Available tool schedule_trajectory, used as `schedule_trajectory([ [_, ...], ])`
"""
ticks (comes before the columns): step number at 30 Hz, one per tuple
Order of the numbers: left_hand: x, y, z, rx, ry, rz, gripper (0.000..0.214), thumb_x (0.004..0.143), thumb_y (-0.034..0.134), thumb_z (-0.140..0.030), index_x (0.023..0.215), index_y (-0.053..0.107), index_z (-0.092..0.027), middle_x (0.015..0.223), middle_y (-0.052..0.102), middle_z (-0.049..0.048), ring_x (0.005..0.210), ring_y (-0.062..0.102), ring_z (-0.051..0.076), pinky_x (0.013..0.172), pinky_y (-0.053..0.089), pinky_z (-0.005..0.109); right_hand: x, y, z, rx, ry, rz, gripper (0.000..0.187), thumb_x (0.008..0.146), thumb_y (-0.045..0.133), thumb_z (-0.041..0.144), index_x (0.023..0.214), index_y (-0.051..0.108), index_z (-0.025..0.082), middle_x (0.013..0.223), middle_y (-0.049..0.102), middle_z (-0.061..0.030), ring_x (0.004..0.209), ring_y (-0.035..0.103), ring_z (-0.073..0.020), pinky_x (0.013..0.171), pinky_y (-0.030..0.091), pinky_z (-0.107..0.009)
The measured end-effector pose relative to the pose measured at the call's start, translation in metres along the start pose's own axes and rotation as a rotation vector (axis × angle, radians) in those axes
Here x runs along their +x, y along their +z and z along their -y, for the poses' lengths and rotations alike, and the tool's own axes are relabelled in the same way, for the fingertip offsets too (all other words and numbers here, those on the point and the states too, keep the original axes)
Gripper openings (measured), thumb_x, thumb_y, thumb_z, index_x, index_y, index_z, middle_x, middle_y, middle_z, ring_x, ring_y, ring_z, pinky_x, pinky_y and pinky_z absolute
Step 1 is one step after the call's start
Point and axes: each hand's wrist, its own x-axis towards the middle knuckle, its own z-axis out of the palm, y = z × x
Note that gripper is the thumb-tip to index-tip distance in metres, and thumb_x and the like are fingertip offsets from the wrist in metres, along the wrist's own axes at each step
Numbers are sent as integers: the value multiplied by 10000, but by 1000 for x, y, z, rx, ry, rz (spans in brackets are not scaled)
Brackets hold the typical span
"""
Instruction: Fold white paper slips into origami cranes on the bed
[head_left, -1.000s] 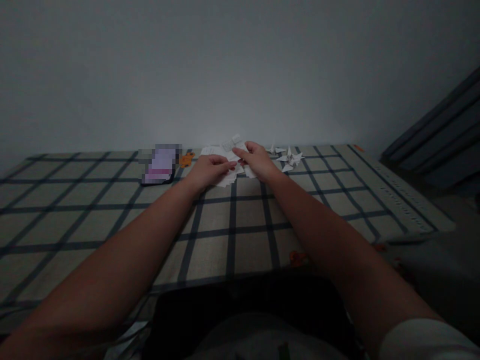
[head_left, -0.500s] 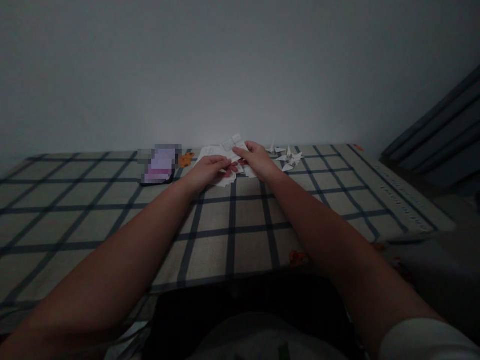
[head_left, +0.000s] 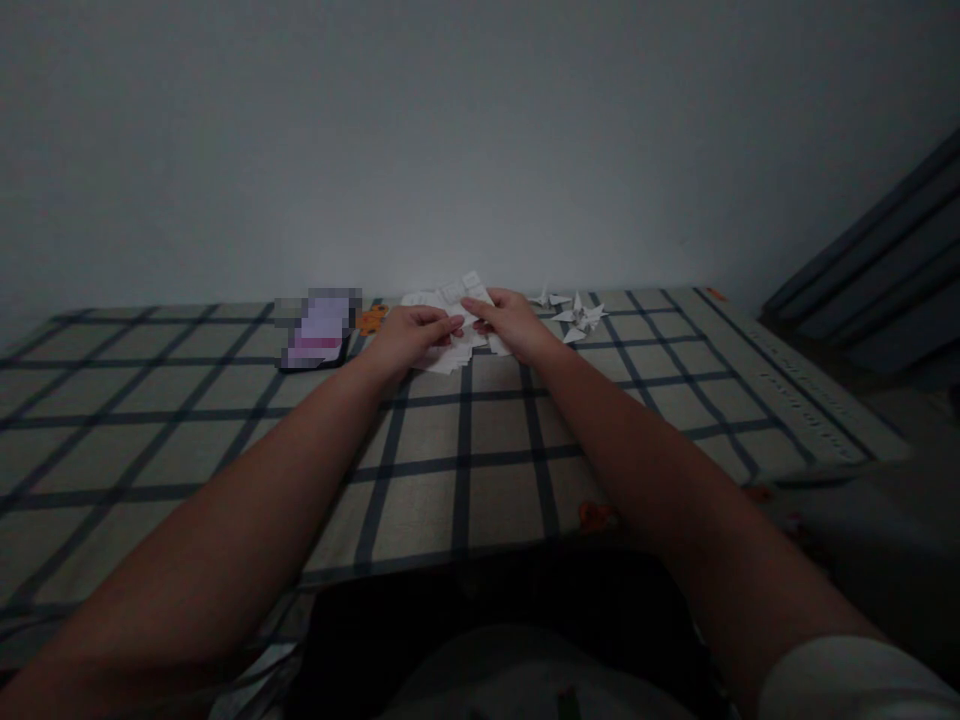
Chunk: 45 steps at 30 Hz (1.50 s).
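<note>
Between my hands is a small printed sheet of paper (head_left: 454, 291), partly covered by my fingers. My left hand (head_left: 411, 335) pinches its near left side, thumb and fingers together. On the other side my right hand (head_left: 510, 322) grips the sheet, its thumb lying on top. Beneath and around them lies a loose stack of white paper sheets (head_left: 444, 362) on the table. Just right of my right hand sit folded paper cranes (head_left: 580, 316), with another paper crane (head_left: 550, 298) behind. Exact folds in the held sheet are too dim to make out.
A checked tablecloth (head_left: 495, 420) covers the table, which meets a plain wall (head_left: 480, 140). A phone (head_left: 321, 330) with a lit screen lies to the left of the papers. A grey curtain (head_left: 885, 270) hangs at the right.
My left hand has turned slightly, its fingers curling in more around the paper. The sheet has shifted a little, and my right hand has barely moved.
</note>
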Motion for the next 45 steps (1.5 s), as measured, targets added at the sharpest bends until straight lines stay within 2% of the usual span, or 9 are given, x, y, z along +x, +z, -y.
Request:
schedule_trajectory([
  [4, 1, 3, -2, -70, -75, 12, 361, 672, 864, -505, 702, 715, -177, 652, 655, 31, 563, 549, 131, 540, 395, 258, -2, 0, 3, -21, -9, 4, 225, 848, 729, 389, 843, 668, 173, 768, 649, 7, 629, 517, -100, 599, 424, -234],
  [8, 4, 4, -1, -123, 26, -98, 398, 663, 872, -534, 719, 704, -179, 690, 651, 17, 630, 580, 135, 626, 461, 262, -5, 0, 7, -62, -25, 16, 240, 846, 722, 370, 762, 619, 171, 680, 563, 34, 606, 473, -95, 586, 383, -234],
  [11, 5, 2, 2, -98, 58, -150, 428, 662, 862, -568, 692, 701, -172, 657, 638, 19, 607, 557, 133, 592, 430, 254, -7, 0, 9, -87, -21, 14, 267, 852, 715, 385, 744, 591, 175, 653, 530, 43, 603, 458, -96, 585, 370, -233],
  [15, 7, 0, 5, -98, 54, -149, 446, 677, 846, -593, 708, 725, -164, 663, 662, 31, 595, 560, 134, 592, 438, 259, -8, 0, 11, -90, -14, 12, 261, 861, 708, 372, 744, 583, 175, 652, 525, 43, 600, 451, -94, 583, 364, -232],
  [24, 4, 1, -1, -231, 53, -124, 456, 696, 818, -599, 758, 715, -158, 740, 689, 45, 685, 612, 155, 747, 538, 314, -9, 4, 15, -111, -10, 47, 221, 869, 709, 331, 750, 617, 168, 672, 556, 26, 620, 458, -104, 595, 369, -241],
  [31, 7, 5, 4, -168, 43, -146, 526, 816, 654, -703, 759, 660, -181, 728, 639, 34, 686, 609, 152, 742, 543, 306, -6, 5, 11, -117, -26, 24, 222, 872, 706, 325, 751, 603, 170, 677, 557, 31, 617, 466, -107, 604, 374, -246],
  [36, 5, 2, 1, -99, 99, -183, 385, 685, 856, -502, 816, 700, -176, 754, 675, 15, 672, 592, 127, 685, 495, 248, -6, 4, 10, -85, -16, -2, 209, 882, 696, 307, 761, 605, 163, 665, 545, 40, 598, 459, -96, 584, 372, -234],
  [40, 7, -2, 2, -58, 108, -211, 359, 727, 813, -513, 762, 731, -165, 701, 677, 21, 640, 582, 130, 646, 471, 251, -6, 5, 10, -64, -4, 1, 189, 878, 703, 293, 773, 621, 158, 673, 566, 35, 597, 471, -91, 570, 370, -226],
  [45, 7, -2, 2, -180, 106, -200, 308, 729, 794, -454, 813, 769, -160, 758, 717, 35, 696, 626, 146, 740, 536, 289, -6, 7, 10, -11, 3, 26, 135, 858, 720, 267, 828, 650, 156, 736, 620, 14, 635, 521, -102, 601, 424, -234],
])
